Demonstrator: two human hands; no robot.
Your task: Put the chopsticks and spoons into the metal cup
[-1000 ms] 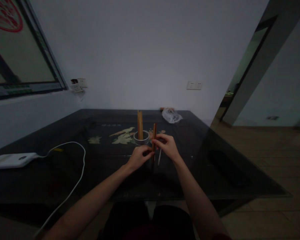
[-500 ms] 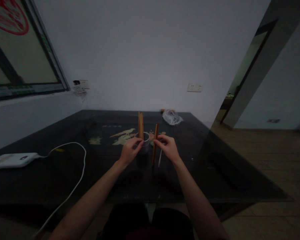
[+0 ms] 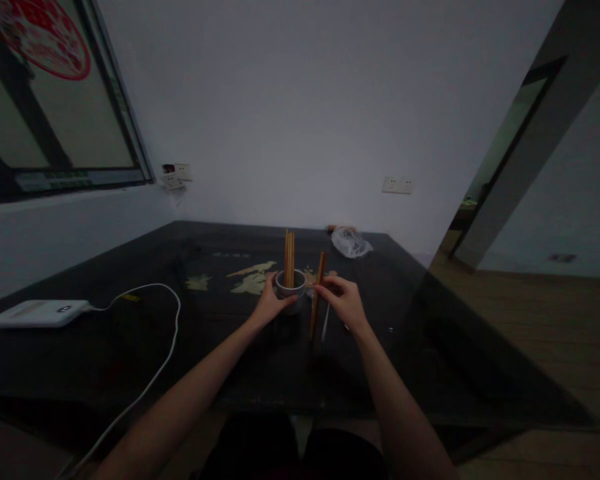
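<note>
A clear, greyish cup (image 3: 293, 304) stands on the dark table with several wooden chopsticks (image 3: 290, 259) upright in it. My left hand (image 3: 269, 305) is curled round the cup's left side, thumb across its front. To the right of the cup, my right hand (image 3: 347, 301) pinches more wooden chopsticks (image 3: 321, 265) between thumb and fingers; they are held nearly upright, tops leaning slightly right, and I cannot tell how many. A thin pale stick (image 3: 325, 325) shows just below my right hand.
The dark glossy table (image 3: 220, 373) has a bird picture (image 3: 254, 279) on its top. A crumpled plastic bag (image 3: 351, 243) lies at the back. On the left are a white power bank (image 3: 35, 313) and its cable (image 3: 176, 320). A long black object (image 3: 467, 353) rests at right.
My left hand has gone from pinching at the chopsticks by the cup's rim to gripping the cup's side. The right hand's chopsticks have tilted a little. The camera view has shifted slightly.
</note>
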